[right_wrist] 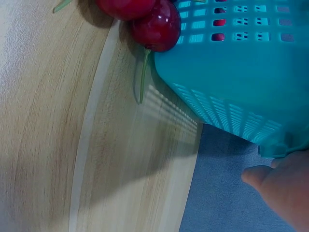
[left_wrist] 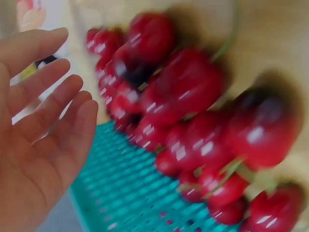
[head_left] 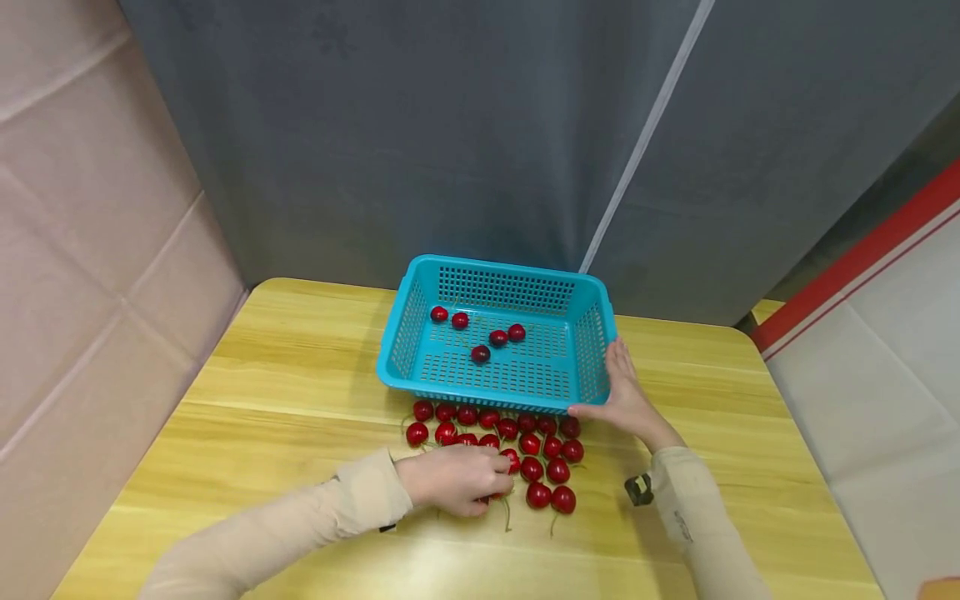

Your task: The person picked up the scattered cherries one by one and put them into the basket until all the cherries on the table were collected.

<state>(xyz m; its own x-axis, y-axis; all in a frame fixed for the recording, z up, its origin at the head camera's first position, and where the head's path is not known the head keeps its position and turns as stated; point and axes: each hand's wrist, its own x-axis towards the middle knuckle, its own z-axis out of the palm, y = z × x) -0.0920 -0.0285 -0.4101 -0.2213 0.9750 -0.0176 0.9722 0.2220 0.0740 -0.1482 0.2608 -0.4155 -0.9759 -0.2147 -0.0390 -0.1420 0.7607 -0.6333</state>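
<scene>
My left hand [head_left: 459, 481] reaches over the near side of a spread of red cherries [head_left: 532, 469] with green stems. In the left wrist view its fingers [left_wrist: 58, 92] are loosely bent, with a gap to the cherries and nothing in the palm. A blue plastic basket [head_left: 480, 395] with latticed walls stands just behind the cherries. Several cherries lie inside it. At the basket's near right corner rests my right hand [head_left: 628, 408], thumb along the front rim and fingers extended along the right wall. The right wrist view shows fingers right at the basket's rim [right_wrist: 282, 145].
The wooden table [head_left: 315, 375] has a grey curtain [head_left: 420, 142] along its far edge. A pale padded wall [head_left: 90, 275] runs down the left side. White panels [head_left: 885, 325] with a red strip [head_left: 862, 250] are at the right.
</scene>
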